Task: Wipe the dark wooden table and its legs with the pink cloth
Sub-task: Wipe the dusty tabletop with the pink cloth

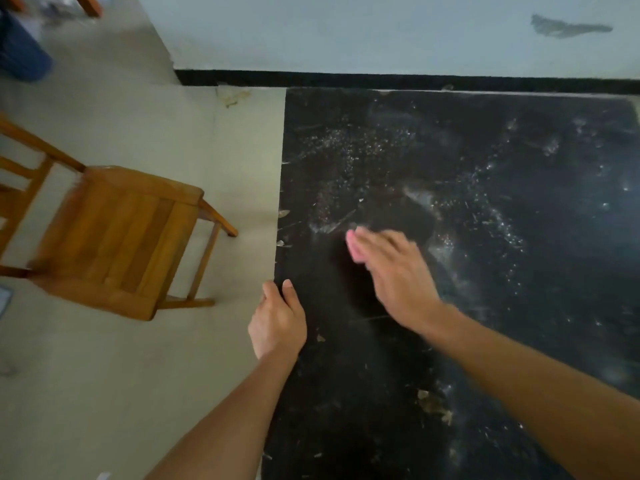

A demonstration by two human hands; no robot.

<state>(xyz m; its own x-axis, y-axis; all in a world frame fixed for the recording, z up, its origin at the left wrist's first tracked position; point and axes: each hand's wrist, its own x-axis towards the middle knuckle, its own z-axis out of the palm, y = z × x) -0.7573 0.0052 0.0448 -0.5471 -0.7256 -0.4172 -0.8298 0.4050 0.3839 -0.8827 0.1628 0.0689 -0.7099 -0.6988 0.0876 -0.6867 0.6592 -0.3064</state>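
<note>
The dark wooden table (485, 237) fills the right half of the view; its top is speckled with white dust, smears and small flakes. My right hand (398, 275) lies flat on the tabletop near the left edge, pressing down the pink cloth (355, 249), of which only a small corner shows past my fingertips. The hand is motion-blurred. My left hand (278, 322) grips the table's left edge, thumb on top and fingers curled over the side. The table's legs are hidden below the top.
A wooden chair (117, 237) stands on the pale floor (173, 375) left of the table. A white wall with a black baseboard (381, 79) runs behind the table. A blue object (20, 50) sits at the far top left.
</note>
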